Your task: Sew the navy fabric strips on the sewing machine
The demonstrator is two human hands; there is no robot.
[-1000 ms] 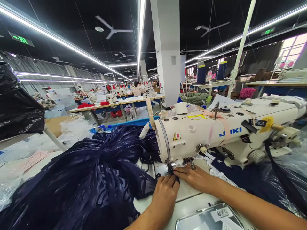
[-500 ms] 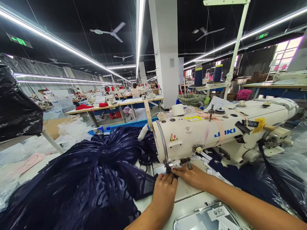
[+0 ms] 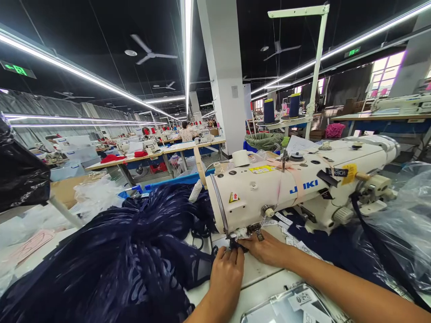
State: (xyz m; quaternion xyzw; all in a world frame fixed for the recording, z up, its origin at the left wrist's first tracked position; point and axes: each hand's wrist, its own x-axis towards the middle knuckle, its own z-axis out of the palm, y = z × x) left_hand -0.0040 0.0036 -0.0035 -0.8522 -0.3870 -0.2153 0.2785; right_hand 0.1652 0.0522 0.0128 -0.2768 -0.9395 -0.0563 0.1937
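Observation:
A white sewing machine (image 3: 249, 193) stands before me, its presser foot low at the near end. Under that foot lies a small dark piece of a navy garment (image 3: 235, 244). My left hand (image 3: 227, 269) has its curled fingers closed on this cloth just in front of the foot. From the right, my right hand (image 3: 266, 249) reaches under the machine head, its fingers pinching the dark cloth beside the foot; its fingertips are partly hidden. A large heap of navy sheer fabric (image 3: 134, 246) spreads over the table to the left.
Nearest me is a clear-lidded box (image 3: 289, 307) with printed white labels. More labels (image 3: 296, 240) lie by navy cloth under the machine arm. Clear plastic (image 3: 404, 215) is at the right, a black bag (image 3: 23, 170) at the left. Thread cones (image 3: 269, 111) stand behind.
The view has turned slightly, so the scene sits further left. Both hands stay at the presser foot with the cloth, with only slight finger movement.

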